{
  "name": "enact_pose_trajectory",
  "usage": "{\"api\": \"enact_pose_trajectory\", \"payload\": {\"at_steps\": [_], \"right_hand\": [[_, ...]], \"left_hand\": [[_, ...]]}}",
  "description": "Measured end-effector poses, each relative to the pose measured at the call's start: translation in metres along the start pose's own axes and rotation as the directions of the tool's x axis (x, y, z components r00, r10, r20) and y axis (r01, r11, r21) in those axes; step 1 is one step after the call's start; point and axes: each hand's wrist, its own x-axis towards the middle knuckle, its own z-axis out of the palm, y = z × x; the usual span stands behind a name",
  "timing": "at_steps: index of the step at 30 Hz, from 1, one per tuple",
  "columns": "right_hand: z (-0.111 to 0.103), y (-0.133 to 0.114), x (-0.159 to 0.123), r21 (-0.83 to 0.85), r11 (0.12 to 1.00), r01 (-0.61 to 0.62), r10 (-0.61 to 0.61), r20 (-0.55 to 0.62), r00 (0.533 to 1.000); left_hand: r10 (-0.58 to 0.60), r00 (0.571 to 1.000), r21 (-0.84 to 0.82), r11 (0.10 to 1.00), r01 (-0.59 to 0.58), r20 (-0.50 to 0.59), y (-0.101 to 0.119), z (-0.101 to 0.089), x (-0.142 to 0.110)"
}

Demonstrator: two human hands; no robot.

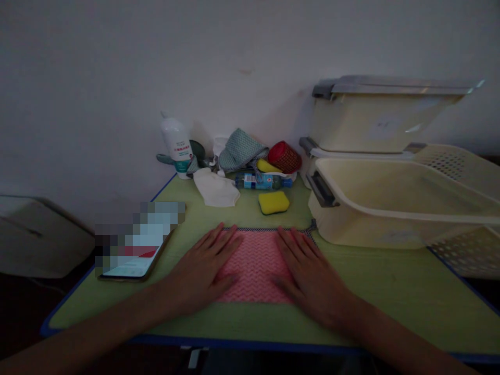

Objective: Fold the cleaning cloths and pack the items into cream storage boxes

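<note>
The room is dim, and a blue-edged green desk [390,302] stands before a pale wall [117,78]. On it lies a pink cloth [255,268], the left hand [205,271] and right hand [310,276] resting flat upon its sides, fingers stretched out. Left of the cloth is a phone [142,239]; right, a cream bin [375,232]; beyond, a yellow sponge [274,202].

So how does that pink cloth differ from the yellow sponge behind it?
The pink cloth is flat and wide; the yellow sponge is smaller and thicker. The cloth lies under the left hand and right hand, while neither touches the sponge. The cloth shows a zigzag pattern; the sponge's top looks plain. Both lie on the green tabletop.
</note>
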Motion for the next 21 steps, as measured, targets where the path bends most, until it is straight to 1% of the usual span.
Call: {"api": "enact_pose_trajectory", "payload": {"at_steps": [7, 12, 16, 18, 20, 21], "right_hand": [[-0.003, 0.008, -0.011, -0.021, 0.999, -0.035, 0.035, 0.019, 0.999], [-0.008, 0.007, -0.010, -0.025, 0.999, -0.048, 0.049, 0.062, 0.997], [-0.008, 0.009, -0.009, 0.021, 0.999, -0.031, 0.029, 0.065, 0.997], [-0.006, 0.014, -0.009, 0.064, 0.997, -0.031, 0.029, 0.036, 0.999], [-0.005, 0.019, -0.006, 0.108, 0.993, -0.053, 0.058, -0.040, 0.998], [-0.005, 0.022, -0.004, 0.126, 0.990, -0.064, 0.075, -0.091, 0.993]], "left_hand": [[-0.014, 0.998, 0.022, 1.000, 0.013, 0.053, -0.003, -0.003, -0.004], [-0.015, 0.999, 0.028, 1.000, 0.013, 0.043, -0.003, -0.003, -0.004], [-0.008, 1.000, 0.009, 1.000, 0.008, 0.014, -0.003, -0.001, -0.005], [-0.007, 1.000, -0.027, 1.000, 0.007, -0.008, -0.003, 0.001, -0.005], [-0.041, 0.997, -0.099, 0.995, 0.035, -0.058, -0.007, 0.004, -0.005], [-0.078, 0.992, -0.151, 0.987, 0.062, -0.101, -0.009, 0.004, -0.003]]}}
